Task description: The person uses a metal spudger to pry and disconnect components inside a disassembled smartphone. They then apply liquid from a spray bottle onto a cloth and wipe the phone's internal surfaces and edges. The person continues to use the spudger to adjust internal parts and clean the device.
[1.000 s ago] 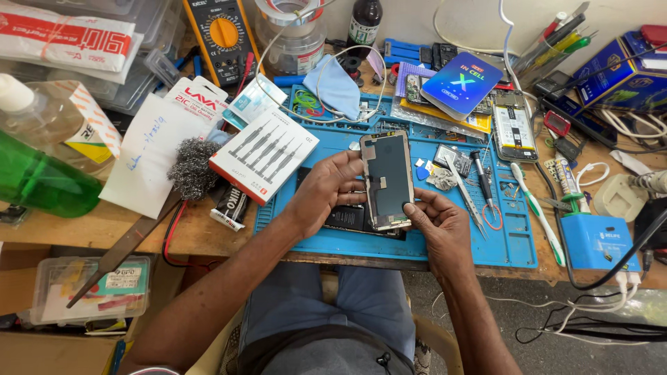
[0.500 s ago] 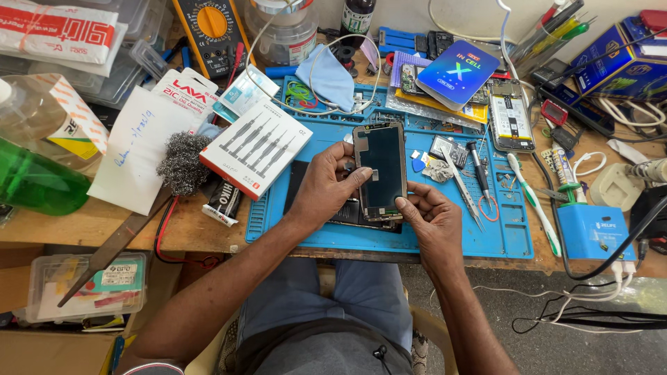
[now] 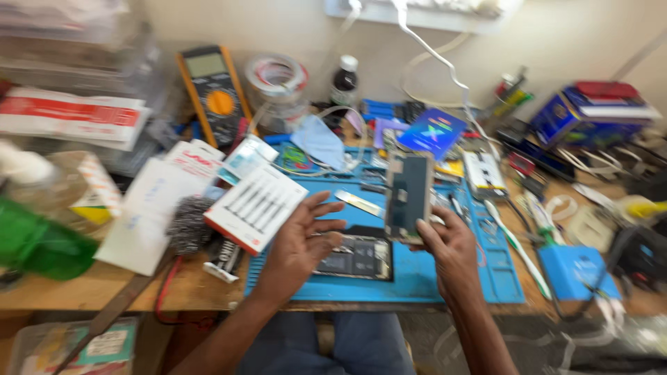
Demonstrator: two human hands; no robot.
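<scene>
My right hand holds a phone screen panel upright above the blue work mat, gripping its lower end. The opened phone body lies flat on the mat below it. My left hand hovers over the left part of that phone body with fingers spread, holding nothing. The picture is blurred by motion.
A white box of screwdriver bits lies left of the mat beside a brush. A green bottle sits at far left. A yellow multimeter, tape roll, face mask and several tools crowd the back and right.
The screen panel has come up off the phone body, now held by my right hand alone. My left hand let go and spread open over the phone body. The camera tilted up.
</scene>
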